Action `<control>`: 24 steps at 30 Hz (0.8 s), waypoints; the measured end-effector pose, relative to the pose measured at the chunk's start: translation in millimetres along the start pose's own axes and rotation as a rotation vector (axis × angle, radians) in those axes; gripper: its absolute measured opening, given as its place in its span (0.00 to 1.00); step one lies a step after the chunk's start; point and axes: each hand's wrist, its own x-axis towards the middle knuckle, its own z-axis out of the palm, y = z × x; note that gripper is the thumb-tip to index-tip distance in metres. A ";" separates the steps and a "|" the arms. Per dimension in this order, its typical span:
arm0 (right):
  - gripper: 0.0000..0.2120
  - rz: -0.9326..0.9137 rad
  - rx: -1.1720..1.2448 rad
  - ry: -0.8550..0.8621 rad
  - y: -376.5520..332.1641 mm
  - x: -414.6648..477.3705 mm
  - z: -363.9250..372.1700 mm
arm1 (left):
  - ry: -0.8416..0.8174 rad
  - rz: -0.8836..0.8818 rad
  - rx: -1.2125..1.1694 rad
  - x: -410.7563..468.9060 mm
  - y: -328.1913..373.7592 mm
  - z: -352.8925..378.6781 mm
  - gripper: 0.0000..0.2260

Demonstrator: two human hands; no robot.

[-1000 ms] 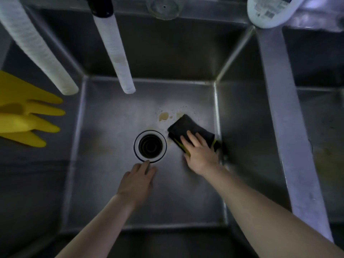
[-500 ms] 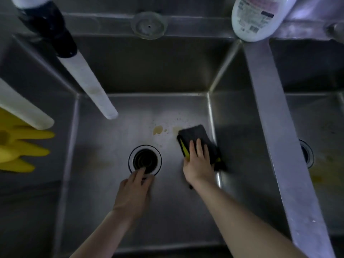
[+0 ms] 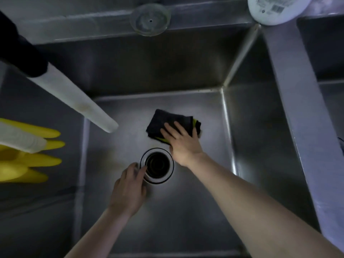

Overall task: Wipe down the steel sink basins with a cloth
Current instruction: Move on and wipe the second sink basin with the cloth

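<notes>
Dim light, looking straight down into the near sink basin (image 3: 186, 216). Dark cloth (image 3: 167, 121), folded, with a yellow-green edge showing, lies flat on the basin floor between the drain (image 3: 158, 165) and the back wall. It sits just beyond the drain's rim and apart from it. Right hand (image 3: 183, 144) is on top of the cloth's near half, fingers straight and spread and the palm down, pressing rather than gripping. Open steel shows all round the cloth: a band to the back wall seam, a wider strip to the right wall seam, and more floor to the left. Left hand (image 3: 128, 189) rests on the floor at the drain's left edge with its fingertips touching the rim; the fingers are loosely bent and hold nothing. A white spout (image 3: 74, 97) with a dark collar slants in from upper left, its tip hanging over the floor left of the cloth and well clear of it. A second white tube (image 3: 20, 139) crosses in front of yellow gloves (image 3: 37, 161) at the left side. A broad steel divider (image 3: 297, 108) runs down the right, with a second basin (image 3: 329, 53) beyond it. On the back ledge are a clear round disc (image 3: 150, 19) and, at the divider's head, a white bottle (image 3: 275, 10). The near floor between the forearms is bare steel.
</notes>
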 end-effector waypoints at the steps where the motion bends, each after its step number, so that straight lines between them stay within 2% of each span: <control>1: 0.33 -0.027 0.005 -0.021 -6.8 -8.2 4.5 | -0.008 -0.002 -0.004 -1.5 0.3 0.3 0.27; 5: 0.31 -0.066 0.011 -0.047 -15.7 -60.1 23.2 | -0.032 -0.003 -0.024 -10.4 4.5 -2.2 0.27; 9: 0.28 0.051 0.091 0.009 -0.2 -104.4 34.5 | -0.054 -0.005 -0.055 -15.7 6.7 -3.9 0.27; 13: 0.28 0.155 0.085 0.050 24.7 -70.9 17.1 | -0.057 0.013 -0.053 -15.3 -3.3 -2.1 0.26; 16: 0.30 0.183 0.158 0.013 18.8 -18.7 -1.3 | -0.038 0.002 -0.091 -15.1 -14.2 -1.1 0.26; 20: 0.32 0.127 0.162 -0.019 -26.5 28.2 -5.2 | -0.025 -0.015 -0.126 -18.7 -28.7 -1.4 0.27; 24: 0.29 -0.075 0.094 -0.072 -87.2 43.0 5.8 | 0.026 -0.052 -0.112 -21.2 -48.2 -6.1 0.32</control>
